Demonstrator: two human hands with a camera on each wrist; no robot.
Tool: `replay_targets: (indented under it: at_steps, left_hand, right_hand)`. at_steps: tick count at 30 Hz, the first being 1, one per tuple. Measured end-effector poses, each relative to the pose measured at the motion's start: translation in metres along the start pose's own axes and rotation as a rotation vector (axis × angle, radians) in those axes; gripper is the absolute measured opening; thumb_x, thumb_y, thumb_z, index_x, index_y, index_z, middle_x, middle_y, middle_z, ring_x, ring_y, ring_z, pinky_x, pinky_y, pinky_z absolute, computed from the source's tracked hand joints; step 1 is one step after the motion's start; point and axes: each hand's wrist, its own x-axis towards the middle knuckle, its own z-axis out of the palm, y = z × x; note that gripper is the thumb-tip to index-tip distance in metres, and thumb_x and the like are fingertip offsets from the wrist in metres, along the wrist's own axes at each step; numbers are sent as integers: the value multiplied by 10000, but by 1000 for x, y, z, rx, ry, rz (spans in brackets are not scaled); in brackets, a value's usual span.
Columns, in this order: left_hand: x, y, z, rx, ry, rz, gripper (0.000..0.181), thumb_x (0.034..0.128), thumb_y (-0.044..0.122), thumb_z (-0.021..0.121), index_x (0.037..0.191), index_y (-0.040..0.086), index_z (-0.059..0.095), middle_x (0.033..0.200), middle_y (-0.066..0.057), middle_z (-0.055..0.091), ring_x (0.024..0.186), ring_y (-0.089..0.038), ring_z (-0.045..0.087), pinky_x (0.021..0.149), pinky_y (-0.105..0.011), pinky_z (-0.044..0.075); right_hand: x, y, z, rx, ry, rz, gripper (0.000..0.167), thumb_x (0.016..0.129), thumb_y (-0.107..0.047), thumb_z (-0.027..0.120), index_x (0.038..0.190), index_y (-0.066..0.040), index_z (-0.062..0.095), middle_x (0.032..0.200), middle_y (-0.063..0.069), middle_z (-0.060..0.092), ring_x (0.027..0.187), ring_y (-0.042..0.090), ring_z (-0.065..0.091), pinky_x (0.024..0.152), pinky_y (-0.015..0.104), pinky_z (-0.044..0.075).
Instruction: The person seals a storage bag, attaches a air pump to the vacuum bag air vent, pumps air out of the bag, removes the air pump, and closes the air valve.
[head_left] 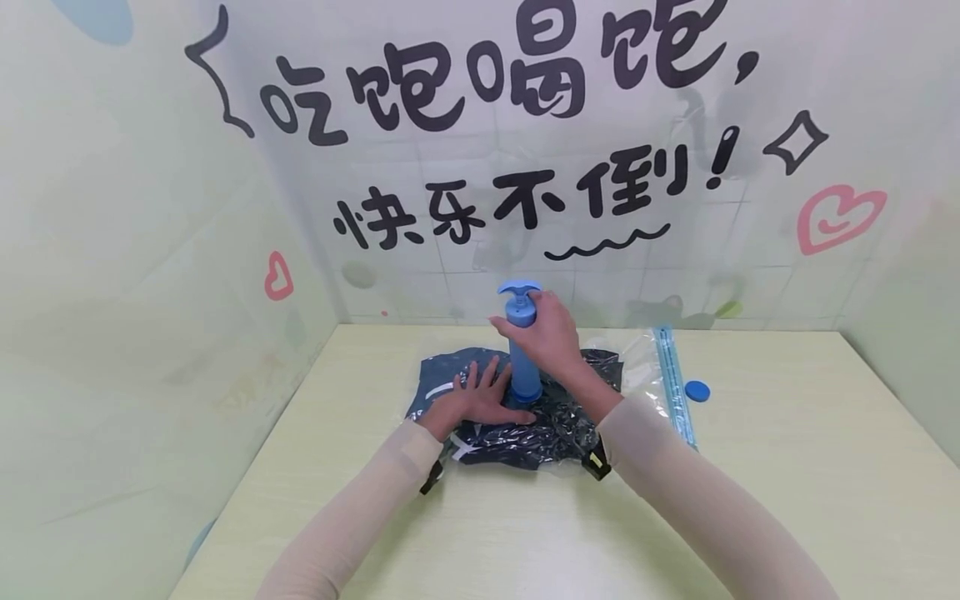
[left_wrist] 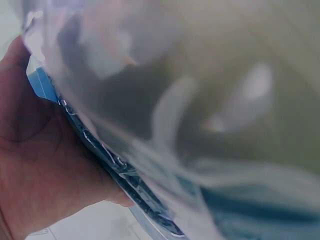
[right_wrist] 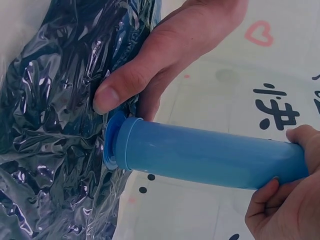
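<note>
A blue hand pump (head_left: 525, 367) stands upright on a clear vacuum storage bag (head_left: 562, 425) that holds dark, wrinkled fabric. My right hand (head_left: 551, 335) grips the top of the pump barrel, just below its handle (head_left: 520, 287); in the right wrist view, curled fingers (right_wrist: 267, 200) lie against the barrel (right_wrist: 210, 155). Beside the pump's base, my left hand (head_left: 480, 402) presses on the bag with fingers spread. Its thumb (right_wrist: 120, 90) lies close to the base ring. Blurred, shiny plastic (left_wrist: 190, 110) fills most of the left wrist view.
The bag's blue zip edge (head_left: 675, 375) runs along its right side, near a round blue cap (head_left: 697, 391) on the pale table (head_left: 787, 467). Black buckle-like pieces (head_left: 596, 463) stick out at the bag's front. A printed wall covering (head_left: 480, 283) stands behind the table.
</note>
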Motion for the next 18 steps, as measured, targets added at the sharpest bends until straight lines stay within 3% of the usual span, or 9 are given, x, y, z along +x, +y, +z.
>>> replay_targets:
  at_steps: [3, 9, 18]
  left_hand:
    - [-1, 0, 0, -8, 3, -1, 1088, 875, 781, 532, 1651, 245, -11, 1677, -30, -165, 1482, -424, -177, 1128, -674, -34]
    - [-4, 1, -2, -22, -6, 2, 1083, 882, 771, 534, 1650, 242, -17, 1673, -33, -178, 1476, -423, -195, 1132, -663, -44]
    - [-20, 9, -11, -1, 0, 15, 1051, 902, 747, 527, 1657, 199, 44, 1690, -77, -101, 1495, -441, -110, 1145, -655, 16]
  right_hand:
    - [0, 0, 1, 8, 10, -20, 719, 895, -434, 757, 1367, 66, 547, 1188, 196, 573, 982, 330, 608, 808, 484, 512]
    - [0, 3, 3, 83, 30, -26, 704, 885, -386, 788, 1351, 29, 462, 1192, 183, 582, 1006, 323, 620, 818, 484, 522]
    - [-1, 11, 0, 150, 16, -91, 554, 859, -379, 836, 1125, -38, 490, 988, 105, 586, 796, 255, 583, 650, 393, 473]
